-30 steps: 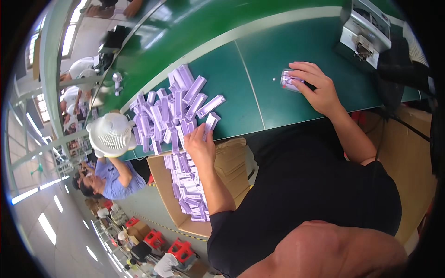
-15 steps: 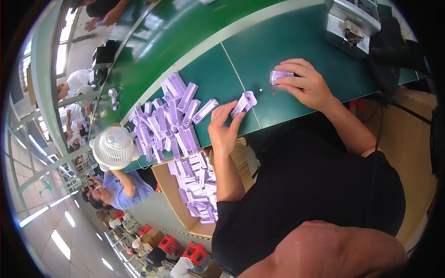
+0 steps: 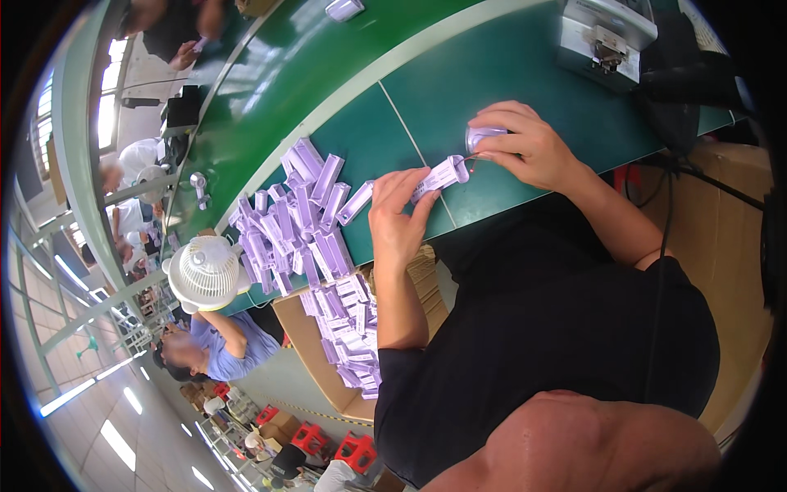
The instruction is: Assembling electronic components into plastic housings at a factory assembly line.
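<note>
My left hand [image 3: 396, 215] grips a lilac plastic housing [image 3: 447, 175] between thumb and fingers, tilted so its open end faces my right hand. My right hand [image 3: 531, 149] is closed on a smaller lilac plastic part [image 3: 486, 138] with thin dark and reddish wires [image 3: 474, 158] at its near side. The wires reach to the housing's open end; whether their tips are inside I cannot tell. Left of my left hand lies a heap of lilac housings [image 3: 305, 215] on the green tabletop [image 3: 484, 66]. My fingers hide much of both held parts.
Below the heap stands a cardboard box [image 3: 316, 358] filled with lilac parts. A white fan [image 3: 205, 273] is at the left, near a person in blue [image 3: 234, 348]. A metal machine [image 3: 608, 45] stands far right. Beyond a pale rail, a lilac part [image 3: 344, 9] lies on the green belt [image 3: 270, 86].
My hands have come closer together. The right hand moved left, bringing the wires to the housing's open end. A lilac part has come further into view on the belt.
</note>
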Available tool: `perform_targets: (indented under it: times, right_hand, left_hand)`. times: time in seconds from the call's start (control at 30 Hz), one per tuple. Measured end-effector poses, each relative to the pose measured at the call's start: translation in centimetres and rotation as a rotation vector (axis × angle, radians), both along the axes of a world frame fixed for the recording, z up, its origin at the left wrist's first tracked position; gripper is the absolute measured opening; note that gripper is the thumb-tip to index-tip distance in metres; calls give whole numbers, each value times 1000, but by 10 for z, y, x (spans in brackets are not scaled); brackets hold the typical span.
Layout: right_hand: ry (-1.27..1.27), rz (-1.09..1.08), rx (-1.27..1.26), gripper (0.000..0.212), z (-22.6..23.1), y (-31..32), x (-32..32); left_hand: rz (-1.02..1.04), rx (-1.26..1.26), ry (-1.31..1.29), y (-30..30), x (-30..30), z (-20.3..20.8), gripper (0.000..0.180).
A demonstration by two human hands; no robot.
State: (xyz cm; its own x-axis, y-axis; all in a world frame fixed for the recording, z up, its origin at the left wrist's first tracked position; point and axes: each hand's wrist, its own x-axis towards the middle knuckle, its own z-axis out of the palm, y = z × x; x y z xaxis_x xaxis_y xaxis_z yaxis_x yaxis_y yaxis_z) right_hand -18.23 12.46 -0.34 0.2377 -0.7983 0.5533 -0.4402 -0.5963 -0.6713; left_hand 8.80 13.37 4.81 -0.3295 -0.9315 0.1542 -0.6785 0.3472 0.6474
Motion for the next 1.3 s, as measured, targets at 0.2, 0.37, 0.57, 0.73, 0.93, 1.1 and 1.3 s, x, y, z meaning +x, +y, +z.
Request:
perform_targets:
  times: [0.2,0.37,0.57,0.73,0.93,1.1,1.3]
  right_hand:
    - [-84,-7,54,10,-3,-2,4]
    - [-112,2,66,10,-6,-2,5]
    - [-85,15,56,10,-4,0,2]
    - [-40,5,7,11,-3,1,1]
    - [-47,45,0,11,-3,3,-3]
    - [-62,61,9,14,-3,5,-5]
    - [-69,43,-35,13,-3,3,-4]
  left_hand:
    - [-46,7,-29,-1,-3,4,35]
    - [-23,101,12,-2,-8,8,34]
    - [-2,196,135,-8,-16,13,28]
    - [-90,51,145,-18,-24,25,16]
    - [-64,211,300,-31,-22,15,17]
    - [-68,361,504,-37,-13,-7,24]
    - [-13,558,719,-39,-8,-26,27]
